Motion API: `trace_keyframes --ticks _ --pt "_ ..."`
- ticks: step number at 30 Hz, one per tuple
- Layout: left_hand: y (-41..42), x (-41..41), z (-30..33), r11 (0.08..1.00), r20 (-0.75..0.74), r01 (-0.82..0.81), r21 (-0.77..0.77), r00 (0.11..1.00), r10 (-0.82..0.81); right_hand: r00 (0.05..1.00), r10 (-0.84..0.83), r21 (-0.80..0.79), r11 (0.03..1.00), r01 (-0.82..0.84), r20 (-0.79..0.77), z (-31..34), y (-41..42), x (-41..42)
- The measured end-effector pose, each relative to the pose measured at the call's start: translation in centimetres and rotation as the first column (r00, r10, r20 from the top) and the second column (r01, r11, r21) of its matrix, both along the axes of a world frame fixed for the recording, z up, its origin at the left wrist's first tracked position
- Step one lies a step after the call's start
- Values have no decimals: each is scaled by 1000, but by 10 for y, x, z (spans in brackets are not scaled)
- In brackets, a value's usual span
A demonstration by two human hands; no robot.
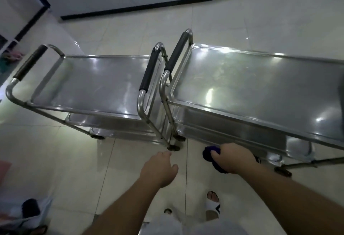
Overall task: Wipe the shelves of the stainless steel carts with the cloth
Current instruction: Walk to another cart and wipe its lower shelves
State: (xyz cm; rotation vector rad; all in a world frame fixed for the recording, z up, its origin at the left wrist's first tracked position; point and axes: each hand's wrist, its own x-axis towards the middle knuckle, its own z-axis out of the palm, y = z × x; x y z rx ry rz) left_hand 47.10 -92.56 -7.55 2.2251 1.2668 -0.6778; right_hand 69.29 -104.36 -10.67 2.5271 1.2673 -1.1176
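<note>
Two stainless steel carts stand side by side on the tiled floor, each with black-padded handles. The left cart (96, 84) has a bare top shelf and lower shelves beneath. The right cart (260, 89) has a shiny top shelf with faint smears. My right hand (235, 157) is closed around a dark purple cloth (209, 153), held low in front of the right cart's lower shelf (232, 132). My left hand (160, 167) hovers over the floor near the carts' wheels, fingers loosely curled and holding nothing.
A white wall with a black baseboard (149, 7) curves behind the carts. My sandalled foot (213, 205) is on the floor below my hands. A plastic bag with dark contents (28, 212) lies at the lower left. Footwear (11, 56) sits at the far left.
</note>
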Motion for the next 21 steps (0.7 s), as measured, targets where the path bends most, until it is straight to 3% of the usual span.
trace_keyframes --ticks 7,13,21 --pt "58 15 -49 986 10 155 -59 988 -154 972 -234 6 972 233 15 -29 19 -12" --pt "93 27 -94 915 0 393 -90 919 -394 873 -487 -55 871 487 15 -67 21 -41" --pt "90 48 -161 916 -56 385 -115 918 -393 887 -455 -60 890 451 -85 -128 24 -38"
